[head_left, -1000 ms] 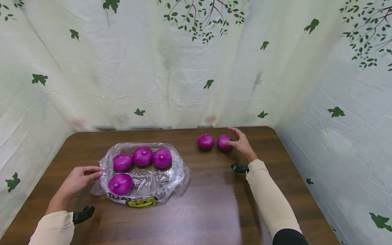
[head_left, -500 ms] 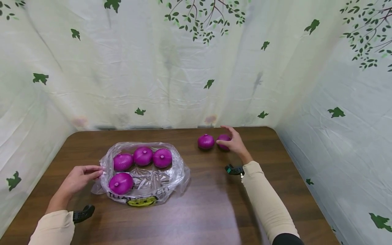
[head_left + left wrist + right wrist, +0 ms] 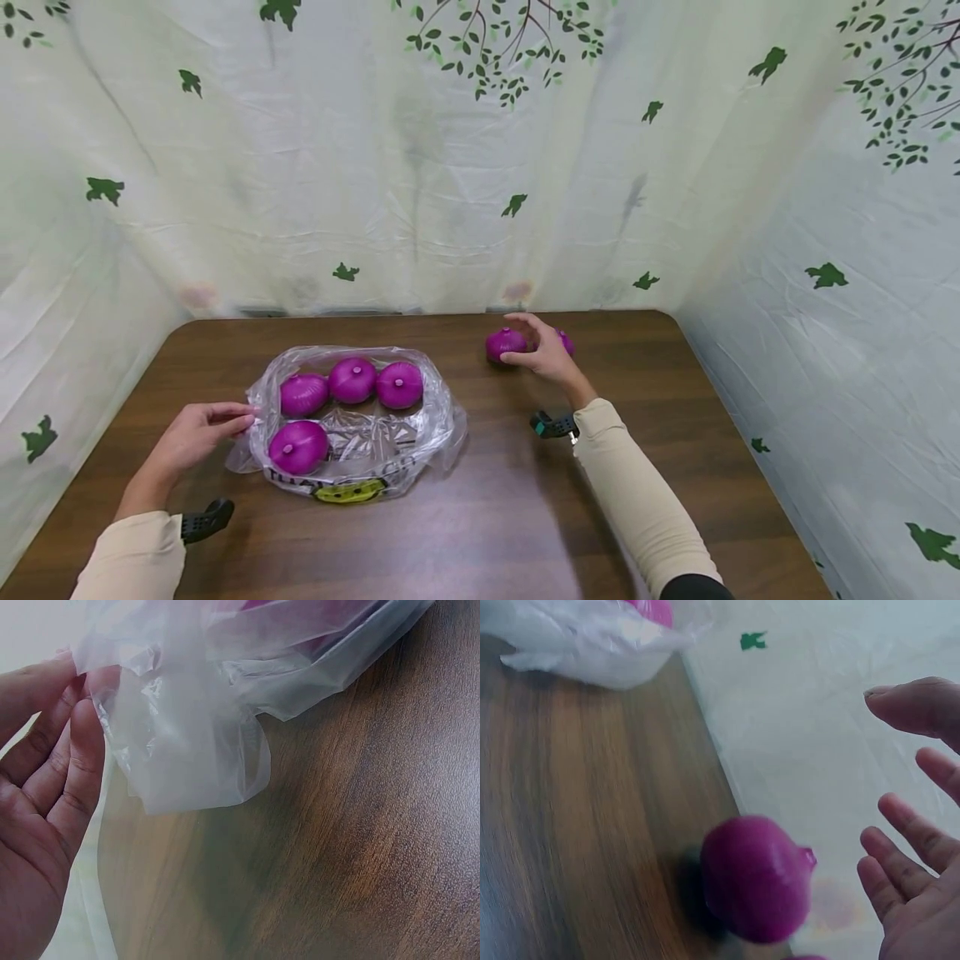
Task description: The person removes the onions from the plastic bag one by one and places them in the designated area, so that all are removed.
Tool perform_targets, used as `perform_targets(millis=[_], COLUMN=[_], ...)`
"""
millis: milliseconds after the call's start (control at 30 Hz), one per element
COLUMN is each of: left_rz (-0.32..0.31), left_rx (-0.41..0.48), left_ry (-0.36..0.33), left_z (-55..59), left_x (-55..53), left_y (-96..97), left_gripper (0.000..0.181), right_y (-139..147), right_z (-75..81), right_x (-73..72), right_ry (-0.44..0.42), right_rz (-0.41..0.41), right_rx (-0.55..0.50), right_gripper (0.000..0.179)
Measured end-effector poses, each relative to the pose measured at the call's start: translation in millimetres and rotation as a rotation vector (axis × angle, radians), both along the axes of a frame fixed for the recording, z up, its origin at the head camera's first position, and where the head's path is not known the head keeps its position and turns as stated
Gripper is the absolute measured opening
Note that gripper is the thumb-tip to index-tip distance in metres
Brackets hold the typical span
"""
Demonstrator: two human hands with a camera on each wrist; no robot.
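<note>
A clear plastic bag (image 3: 446,425) lies wide-mouthed on the table, several purple onions (image 3: 298,447) inside it. My left hand (image 3: 193,440) pinches the bag's left edge between thumb and fingers; in the left wrist view the crumpled plastic (image 3: 187,750) hangs from the fingertips. Over at the back, my right hand (image 3: 553,360) hovers around a loose onion (image 3: 502,343), thumb and fingers spread. The right wrist view has this onion (image 3: 756,879) apart from the fingers. A second loose onion (image 3: 567,342) is mostly hidden behind the right hand.
The brown wooden table (image 3: 480,533) ends close behind the loose onions. A pale curtain (image 3: 420,167) with green leaf prints surrounds it at the back and sides. Bare tabletop separates the bag from the loose onions.
My right hand has left the right-hand loose onion and shifted left to the other one. My left hand keeps its hold on the bag, and the onions stay in place.
</note>
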State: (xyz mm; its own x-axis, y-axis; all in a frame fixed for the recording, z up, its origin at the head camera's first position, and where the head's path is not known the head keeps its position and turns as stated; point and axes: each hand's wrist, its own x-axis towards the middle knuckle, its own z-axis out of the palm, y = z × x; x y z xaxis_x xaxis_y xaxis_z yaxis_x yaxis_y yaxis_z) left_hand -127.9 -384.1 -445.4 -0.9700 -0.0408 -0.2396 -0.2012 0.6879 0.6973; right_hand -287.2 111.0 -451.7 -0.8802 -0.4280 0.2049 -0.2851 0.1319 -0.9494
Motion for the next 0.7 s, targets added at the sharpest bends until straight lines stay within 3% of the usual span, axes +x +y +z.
perform_targets(millis=[267,567,700], left_rz=[-0.007,-0.012,-0.014], left_rx=[-0.004,0.001,0.004], left_ry=[-0.003,0.009,0.001], left_z=[-0.6,-2.1,-2.5], left_x=[-0.6,-1.8,-2.6], left_y=[-0.1,-0.8,-1.9], left_gripper=[0.060,0.059,0.058], right_y=[-20,-41,-50], right_z=[2.6,14.4,6.0], right_x=[7.8,17.1,14.7], right_ry=[-0.034,0.077,0.091], right_rz=[0.023,0.083,0.113], right_rx=[0.003,0.045,0.047], right_gripper=[0.066,0.059,0.059])
